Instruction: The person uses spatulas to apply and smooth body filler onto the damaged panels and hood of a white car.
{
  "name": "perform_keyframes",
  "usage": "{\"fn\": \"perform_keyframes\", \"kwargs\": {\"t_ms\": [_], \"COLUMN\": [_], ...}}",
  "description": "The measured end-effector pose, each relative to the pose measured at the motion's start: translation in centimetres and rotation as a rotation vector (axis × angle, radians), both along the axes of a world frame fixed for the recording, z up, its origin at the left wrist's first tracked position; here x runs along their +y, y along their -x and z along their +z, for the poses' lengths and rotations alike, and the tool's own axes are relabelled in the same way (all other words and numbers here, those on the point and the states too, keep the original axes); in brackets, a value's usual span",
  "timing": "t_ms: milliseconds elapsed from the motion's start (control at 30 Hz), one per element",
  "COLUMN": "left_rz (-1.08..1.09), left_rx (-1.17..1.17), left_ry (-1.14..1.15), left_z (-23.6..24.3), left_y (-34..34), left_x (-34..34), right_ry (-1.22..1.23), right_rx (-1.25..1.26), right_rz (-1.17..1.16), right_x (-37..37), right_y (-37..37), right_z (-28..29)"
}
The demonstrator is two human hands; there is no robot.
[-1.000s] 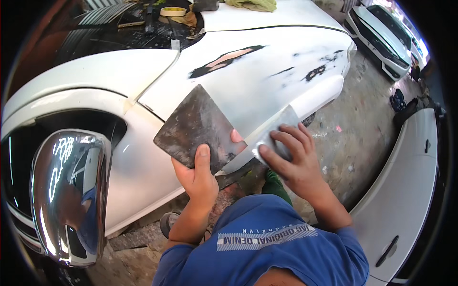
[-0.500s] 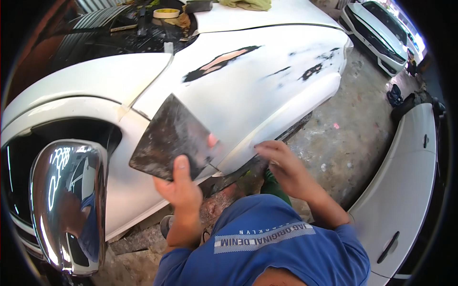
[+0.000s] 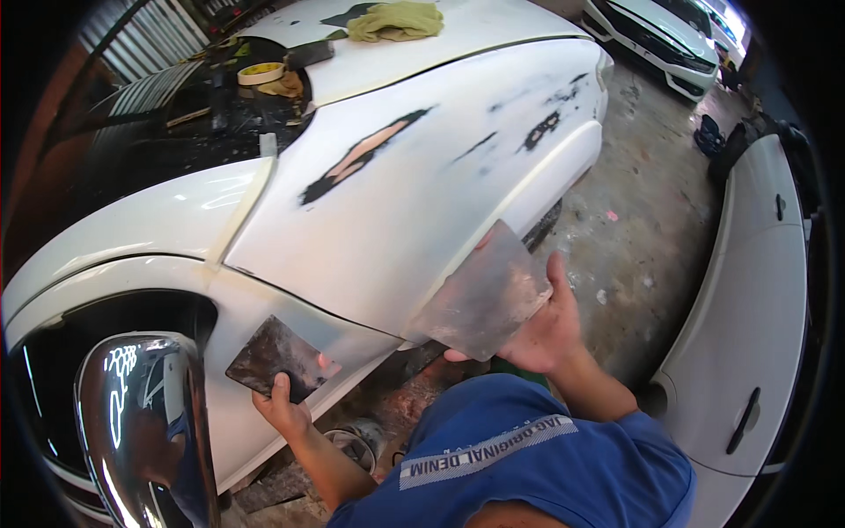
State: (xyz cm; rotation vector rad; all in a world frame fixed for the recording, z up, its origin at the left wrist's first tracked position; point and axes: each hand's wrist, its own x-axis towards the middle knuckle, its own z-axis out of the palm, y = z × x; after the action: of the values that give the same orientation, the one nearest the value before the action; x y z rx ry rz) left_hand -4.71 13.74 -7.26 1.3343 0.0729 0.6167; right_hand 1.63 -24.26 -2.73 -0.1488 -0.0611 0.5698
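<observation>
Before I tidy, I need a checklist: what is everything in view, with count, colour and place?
Patched car: 1, white with dark patches, centre and left
Mirror: 1, chrome, lower left
Tape roll: 1, yellowish, on the dark glass
Crumpled piece: 1, brown, beside the tape roll
Block: 1, dark, right of the tape roll
Cloth: 1, yellow-green, on the bonnet
Far car: 1, white, top right
Side car: 1, whitish, right edge
Bundle: 1, dark, floor, upper right
Dark plate: 1, blackish, in the left hand
Grey plate: 1, grey, over the right hand
Shirt: 1, blue, bottom centre
Left hand: 1, bare, lower left
Right hand: 1, bare, right of centre
</observation>
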Motion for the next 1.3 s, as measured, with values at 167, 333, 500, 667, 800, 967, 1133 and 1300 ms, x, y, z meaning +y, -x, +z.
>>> {"fn": "perform_keyframes", "kwargs": {"t_ms": [167,333,500,667,800,967,1133,1300], "left_rz": [0.035,0.016,0.026,0.032,0.01,0.018,0.024,0.026], "left_rx": [-0.037,-0.039,-0.037,-0.023,-0.032,-0.03,-0.025,-0.023], "left_ry": [0.0,-0.024,-0.037,-0.028,-0.035,-0.022,-0.038,-0.042], "left_z": [-1.2,-2.4,-2.0,-2.0,-1.9,-1.3,-1.6,-1.9], "left_y": [-0.2,-0.5,-0.8,-0.6,-0.5,-0.8,-0.6,-0.6], "left_x": [1.4,2.1,1.5,1.8,1.7,1.0,1.5,1.8], "right_ry": [0.254,1.661,1.954,1.958,1.943,1.943,1.89,1.916], "right_rx": [-0.589,-1.352,-1.411,-1.415,-1.418,-1.42,-1.428,-1.445], "right_rz": [-0.214,-0.909,-1.055,-1.081,-1.11,-1.159,-1.18,-1.15], "right_x": [0.7,4.7,9.9,11.3,11.6,11.9,11.6,11.3], "right_y": [-2.0,-3.9,-5.7,-6.5,-7.0,-7.6,-7.6,-7.7], "right_z": [3.6,6.5,5.8,5.8,5.8,4.6,5.2,5.4]}}
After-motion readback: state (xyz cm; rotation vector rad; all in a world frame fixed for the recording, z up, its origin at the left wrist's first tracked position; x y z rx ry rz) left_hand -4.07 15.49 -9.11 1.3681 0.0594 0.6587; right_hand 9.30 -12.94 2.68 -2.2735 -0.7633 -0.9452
